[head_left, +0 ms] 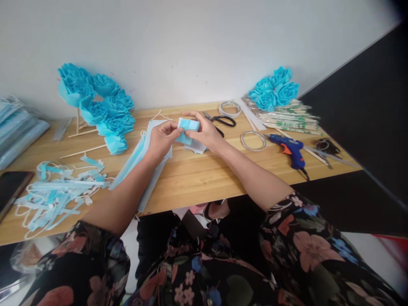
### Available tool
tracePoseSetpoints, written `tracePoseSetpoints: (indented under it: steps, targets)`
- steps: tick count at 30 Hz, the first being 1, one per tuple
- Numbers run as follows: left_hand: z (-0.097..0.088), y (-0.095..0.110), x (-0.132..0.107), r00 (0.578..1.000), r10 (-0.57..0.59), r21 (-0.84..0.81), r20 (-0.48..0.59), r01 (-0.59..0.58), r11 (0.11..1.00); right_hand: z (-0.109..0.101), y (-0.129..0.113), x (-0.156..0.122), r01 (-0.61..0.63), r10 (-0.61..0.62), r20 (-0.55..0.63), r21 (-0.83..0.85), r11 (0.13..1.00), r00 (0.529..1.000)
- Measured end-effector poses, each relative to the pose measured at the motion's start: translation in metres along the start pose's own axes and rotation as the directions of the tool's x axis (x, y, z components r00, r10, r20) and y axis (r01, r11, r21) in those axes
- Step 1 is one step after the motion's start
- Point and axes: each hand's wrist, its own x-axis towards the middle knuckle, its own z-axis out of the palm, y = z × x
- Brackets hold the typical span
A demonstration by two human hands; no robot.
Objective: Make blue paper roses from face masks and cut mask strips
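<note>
Both my hands meet above the middle of the wooden table (pixel 197 178) and pinch one small light-blue piece of mask fabric (pixel 188 128). My left hand (pixel 162 140) grips its left edge with thumb and fingers closed. On the right edge, my right hand (pixel 204 131) has its fingers curled over the top. Under my left hand lies a stack of blue face masks (pixel 140 157), and a white scrap (pixel 196 147) lies just below the held piece.
Black scissors (pixel 223 121), two tape rolls (pixel 230 109) (pixel 253 140), a blue glue gun (pixel 291 148), bundled sticks (pixel 287 119) and blue fabric flowers (pixel 274 88) lie right. More flowers on sticks (pixel 98 106), cut strips (pixel 57 191), a phone (pixel 11 187) and packed masks (pixel 15 127) lie left.
</note>
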Motion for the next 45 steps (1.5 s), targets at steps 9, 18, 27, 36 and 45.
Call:
tracePoseSetpoints:
  steps: [9,18,27,36,45]
  targets:
    - [-0.006,-0.001,0.003,0.998,-0.021,-0.004,-0.063,0.021,1.0,-0.01,0.003,0.003,0.021,-0.021,-0.014,0.001,1.0,1.0]
    - [-0.006,-0.001,0.004,0.984,-0.111,-0.001,-0.142,0.112,0.994,-0.014,0.005,0.003,0.125,-0.144,-0.083,-0.206,0.971,0.986]
    - [-0.001,-0.001,0.004,0.994,-0.036,-0.171,-0.108,0.017,0.985,-0.017,0.007,0.005,0.07,-0.084,-0.151,-0.093,0.993,0.985]
    - [-0.004,-0.006,0.003,0.969,0.238,0.002,-0.065,-0.238,0.971,-0.017,0.017,0.007,0.179,-0.171,-0.175,0.034,0.983,0.97]
    - [-0.005,-0.006,0.002,0.951,0.308,0.113,-0.033,-0.303,0.946,-0.019,0.014,0.008,0.277,-0.271,-0.177,0.014,0.961,0.946]
